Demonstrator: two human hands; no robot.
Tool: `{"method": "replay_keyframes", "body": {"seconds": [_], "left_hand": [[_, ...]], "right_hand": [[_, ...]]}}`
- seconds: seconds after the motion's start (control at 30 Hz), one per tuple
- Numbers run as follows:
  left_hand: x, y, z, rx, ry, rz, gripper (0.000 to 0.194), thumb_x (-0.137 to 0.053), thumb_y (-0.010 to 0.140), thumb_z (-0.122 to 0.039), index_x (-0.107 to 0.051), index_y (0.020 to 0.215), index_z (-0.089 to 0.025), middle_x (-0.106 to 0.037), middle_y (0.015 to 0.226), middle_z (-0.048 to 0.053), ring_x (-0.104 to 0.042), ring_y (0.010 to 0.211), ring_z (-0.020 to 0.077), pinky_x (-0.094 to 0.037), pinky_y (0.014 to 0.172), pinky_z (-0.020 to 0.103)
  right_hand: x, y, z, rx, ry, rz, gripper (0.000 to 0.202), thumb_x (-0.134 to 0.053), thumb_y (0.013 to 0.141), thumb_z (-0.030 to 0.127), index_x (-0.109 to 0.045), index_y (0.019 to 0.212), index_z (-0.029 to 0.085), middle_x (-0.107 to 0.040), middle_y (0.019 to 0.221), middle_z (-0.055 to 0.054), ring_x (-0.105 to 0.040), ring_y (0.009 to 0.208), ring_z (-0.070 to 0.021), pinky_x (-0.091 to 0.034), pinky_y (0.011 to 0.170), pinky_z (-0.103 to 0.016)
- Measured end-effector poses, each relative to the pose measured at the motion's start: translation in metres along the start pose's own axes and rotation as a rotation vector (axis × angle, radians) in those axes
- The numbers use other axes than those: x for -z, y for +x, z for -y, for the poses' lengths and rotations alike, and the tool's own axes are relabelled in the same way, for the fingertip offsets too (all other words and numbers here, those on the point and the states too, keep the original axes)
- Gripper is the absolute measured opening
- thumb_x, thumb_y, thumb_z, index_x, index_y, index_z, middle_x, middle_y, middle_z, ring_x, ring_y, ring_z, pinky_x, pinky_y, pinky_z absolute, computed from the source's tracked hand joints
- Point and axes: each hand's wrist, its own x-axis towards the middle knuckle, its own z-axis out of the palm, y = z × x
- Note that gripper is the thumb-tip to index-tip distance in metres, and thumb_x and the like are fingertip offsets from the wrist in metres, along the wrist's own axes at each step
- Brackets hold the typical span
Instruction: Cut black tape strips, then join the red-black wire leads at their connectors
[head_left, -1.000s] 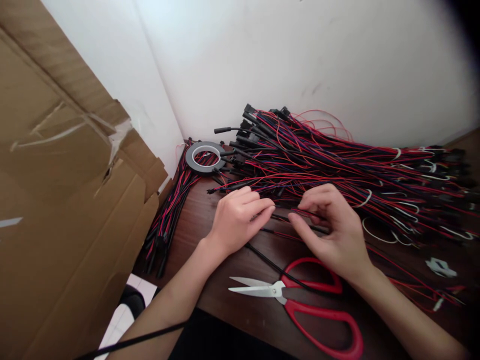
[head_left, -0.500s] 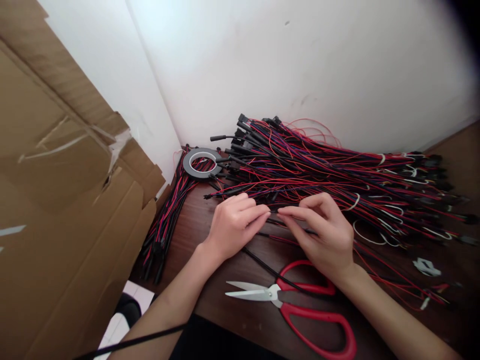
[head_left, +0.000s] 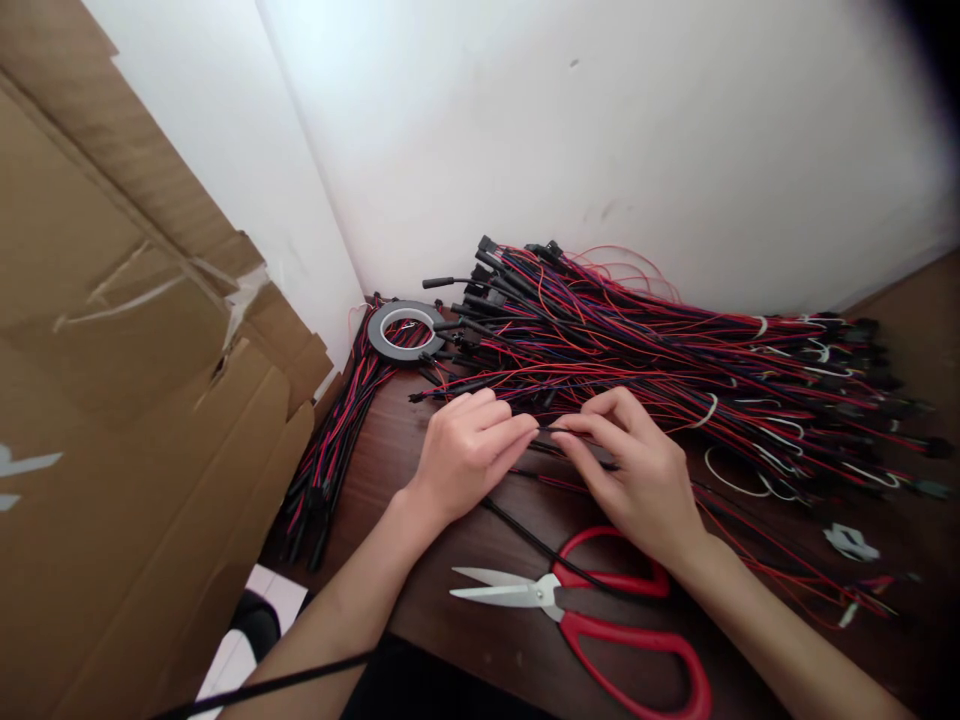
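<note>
My left hand (head_left: 472, 450) is closed in a pinch on a thin black cable (head_left: 546, 429). Just to its right, my right hand (head_left: 634, 465) pinches the same cable between thumb and forefinger, its other fingers curled. Only a short stretch of the cable shows between the fingertips. Below the hands, a black cord (head_left: 525, 532) runs from under my left hand across the handle of the scissors (head_left: 551, 595). The scissors have red handles and lie with blades parted, pointing left. Behind my hands lies a large pile of red and black wire harnesses (head_left: 600, 330).
A roll of black tape (head_left: 377, 345) lies at the pile's left end, over a second wire bundle (head_left: 337, 450). A cardboard box (head_left: 150, 450) stands along the left. White walls (head_left: 600, 120) close off the back. A small white tie bundle (head_left: 851, 542) lies at right on the brown table (head_left: 435, 640).
My right hand has shifted slightly left and its fingers have moved along the cable, so a bit of it shows between the fingertips. My left hand has barely moved.
</note>
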Motion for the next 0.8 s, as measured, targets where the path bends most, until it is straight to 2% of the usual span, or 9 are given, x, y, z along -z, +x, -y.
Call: {"method": "replay_keyframes", "body": {"seconds": [0.27,0.43,0.6,0.8], "left_hand": [[0.0006,0.0005,0.0006,-0.007,0.037,-0.008,0.021,-0.054,0.096,-0.022,-0.069,0.085,-0.013,-0.056,0.063,0.0,-0.045,0.063,0.0129,-0.038,0.061,0.027],[0.0006,0.0007,-0.0006,-0.006,0.048,0.001,0.021,-0.054,0.096,-0.022,-0.07,0.085,-0.014,-0.056,0.063,0.0,-0.045,0.063,0.013,-0.038,0.061,0.027],[0.0001,0.0005,-0.0006,-0.016,0.078,0.016,0.023,-0.052,0.097,-0.023,-0.069,0.085,-0.014,-0.057,0.064,0.0,-0.046,0.065,0.0135,-0.037,0.061,0.027],[-0.0003,-0.0001,0.0004,-0.008,0.081,0.029,0.023,-0.052,0.097,-0.024,-0.07,0.086,-0.014,-0.058,0.065,0.001,-0.046,0.066,0.0137,-0.037,0.063,0.027]], "right_hand": [[0.006,0.0023,0.0043,-0.152,0.203,0.168,0.018,-0.047,0.099,0.029,-0.063,0.096,0.02,-0.053,0.091,-0.003,-0.058,0.081,-0.0151,-0.045,0.074,-0.031],[0.0007,0.0001,0.0003,-0.23,0.337,0.146,0.021,-0.048,0.099,0.03,-0.065,0.091,0.021,-0.054,0.088,-0.003,-0.056,0.08,-0.0152,-0.044,0.072,-0.03],[-0.0023,-0.0011,-0.0014,-0.244,0.302,0.136,0.019,-0.051,0.097,0.03,-0.066,0.089,0.021,-0.055,0.086,-0.003,-0.056,0.075,-0.0153,-0.043,0.064,-0.03],[0.0036,0.0021,0.0025,-0.247,0.279,0.218,0.025,-0.045,0.1,0.031,-0.066,0.089,0.022,-0.056,0.088,-0.002,-0.059,0.078,-0.0147,-0.045,0.073,-0.031]]}}
